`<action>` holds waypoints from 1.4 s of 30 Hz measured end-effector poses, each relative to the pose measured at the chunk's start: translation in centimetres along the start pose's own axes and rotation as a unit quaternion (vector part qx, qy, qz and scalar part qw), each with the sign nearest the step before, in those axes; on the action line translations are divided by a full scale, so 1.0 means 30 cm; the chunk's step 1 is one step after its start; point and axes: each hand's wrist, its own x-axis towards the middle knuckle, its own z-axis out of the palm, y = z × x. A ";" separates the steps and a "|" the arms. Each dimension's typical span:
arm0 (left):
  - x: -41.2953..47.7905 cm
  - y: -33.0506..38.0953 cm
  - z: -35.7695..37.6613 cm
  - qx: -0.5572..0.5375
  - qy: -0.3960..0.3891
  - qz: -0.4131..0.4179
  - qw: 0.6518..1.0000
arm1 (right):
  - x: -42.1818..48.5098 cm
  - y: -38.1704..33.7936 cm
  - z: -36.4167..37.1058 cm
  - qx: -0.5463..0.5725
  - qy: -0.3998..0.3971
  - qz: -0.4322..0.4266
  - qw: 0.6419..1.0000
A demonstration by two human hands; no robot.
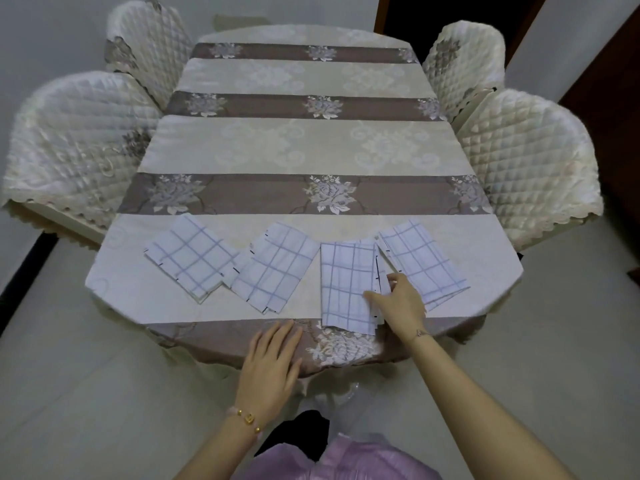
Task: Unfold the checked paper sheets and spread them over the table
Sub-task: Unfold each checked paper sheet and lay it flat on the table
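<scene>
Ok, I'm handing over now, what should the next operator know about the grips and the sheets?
Left grip: open, flat on the near edge of the table, holding nothing.
Right grip: pinches the right edge of the third sheet from the left.
First sheet, second sheet and fourth sheet lie folded beside it in a near-side row.
Done: nothing unfolded. Left: open all four, spread them over the table.

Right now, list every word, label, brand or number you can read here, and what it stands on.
None: no readable text anywhere in this view.
The short black marks on the edges of the folded checked sheets are ticks, not letters.
The gold bracelet charm is too small to read.
</scene>
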 end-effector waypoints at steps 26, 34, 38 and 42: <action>0.263 0.285 -0.301 -0.561 -0.004 -0.151 0.814 | -0.154 -0.149 -0.084 0.363 -0.211 -0.050 0.906; 0.287 0.257 -0.335 -0.571 0.053 -0.210 0.792 | -0.133 -0.124 -0.099 0.365 -0.217 -0.052 0.904; 0.288 0.181 -0.341 -0.543 0.118 -0.236 0.798 | -0.096 -0.080 -0.127 0.368 -0.177 -0.033 0.912; 0.288 0.096 -0.338 -0.567 0.178 -0.276 0.756 | -0.063 -0.027 -0.131 0.351 -0.129 -0.002 0.928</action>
